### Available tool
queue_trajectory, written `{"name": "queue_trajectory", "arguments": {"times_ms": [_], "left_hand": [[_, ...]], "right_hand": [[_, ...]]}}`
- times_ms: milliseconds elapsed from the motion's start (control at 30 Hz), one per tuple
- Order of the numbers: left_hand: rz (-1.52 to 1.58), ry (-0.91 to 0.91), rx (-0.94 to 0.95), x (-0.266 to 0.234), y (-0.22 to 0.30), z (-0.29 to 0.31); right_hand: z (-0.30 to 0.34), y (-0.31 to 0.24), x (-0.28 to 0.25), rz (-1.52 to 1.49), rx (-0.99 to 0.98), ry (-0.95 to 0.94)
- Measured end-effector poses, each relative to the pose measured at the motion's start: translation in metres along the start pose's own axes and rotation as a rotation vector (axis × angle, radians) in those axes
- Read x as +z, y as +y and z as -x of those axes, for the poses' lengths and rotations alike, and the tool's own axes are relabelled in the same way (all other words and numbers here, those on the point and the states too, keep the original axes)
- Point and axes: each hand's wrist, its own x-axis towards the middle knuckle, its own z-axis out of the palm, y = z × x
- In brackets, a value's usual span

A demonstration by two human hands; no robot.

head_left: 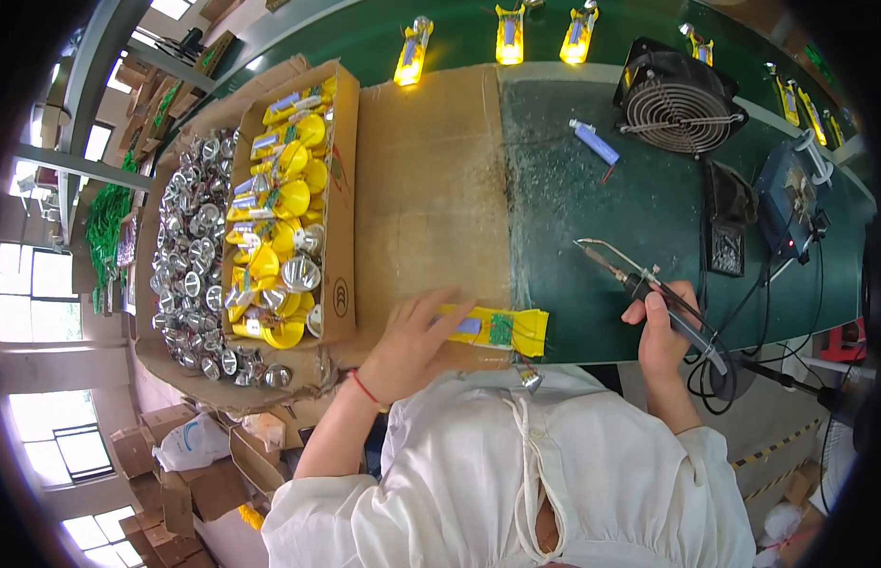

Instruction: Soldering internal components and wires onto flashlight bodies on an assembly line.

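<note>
At the table's near edge, my left hand (405,341) holds a yellow plastic lamp housing (530,320) down against the cardboard, its fingers lying over the left end. A green circuit board (501,329) sits in that housing, and part of a blue battery (469,326) shows by my fingertips. From its near side a small silver reflector lamp (529,380) hangs on wires over the edge. My right hand (662,333) is closed around a soldering iron (639,287) with a thin metal tube along it. The iron's tip points up and left, apart from the housing.
A carton (344,199) of yellow lamp parts stands at left, beside a heap of silver reflectors (199,246). A black fan (682,99), loose blue battery (596,144) and blue soldering station (786,204) are at right. Lit yellow lamps (509,38) line the far side.
</note>
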Motion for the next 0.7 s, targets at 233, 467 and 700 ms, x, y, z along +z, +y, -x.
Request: {"name": "queue_trajectory", "arguments": {"times_ms": [233,467,700], "left_hand": [[-0.033,0.325,0.016,0.021,-0.013,-0.038],[0.017,0.47,0.187,0.025,-0.004,-0.042],[-0.033,0.428,0.274,0.027,-0.011,-0.042]], "right_hand": [[0.014,-0.01,0.006,0.03,-0.004,-0.001],[0.026,-0.017,0.005,0.043,-0.028,-0.004],[0.023,-0.018,0.014,0.014,0.006,-0.062]]}}
